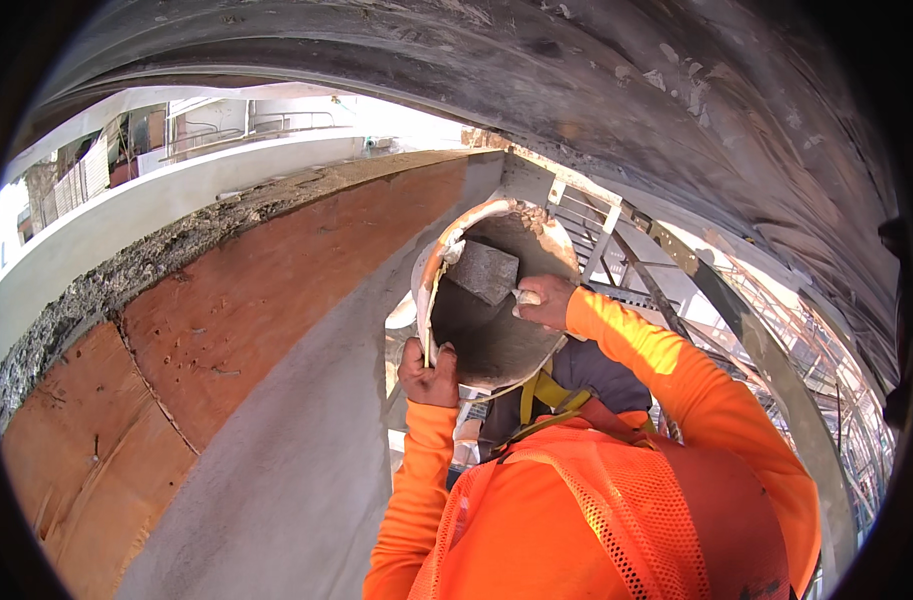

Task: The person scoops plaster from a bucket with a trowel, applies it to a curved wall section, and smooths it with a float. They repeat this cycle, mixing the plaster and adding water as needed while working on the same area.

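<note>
My left hand (428, 378) is closed on the near left rim of a round, mortar-crusted bucket (553, 230), which is tilted with its dark grey inside showing. A square, grey, rough-faced piece (484, 270) lies inside it toward the back. My right hand (546, 298) is closed at the bucket's right side, just beside that piece, with a small pale thing in its fingers that I cannot make out. Yellow straps (541, 395) hang below the bucket, in front of my orange-sleeved body.
An orange-brown and grey plastered wall (206, 340) with a rough ledge (126, 290) runs along my left. Metal framework (601, 250) stands behind and right of the bucket, with scaffolding (826, 400) farther right and below. A dark, splattered surface (576, 70) curves overhead. A white parapet (176, 170) lies beyond the ledge.
</note>
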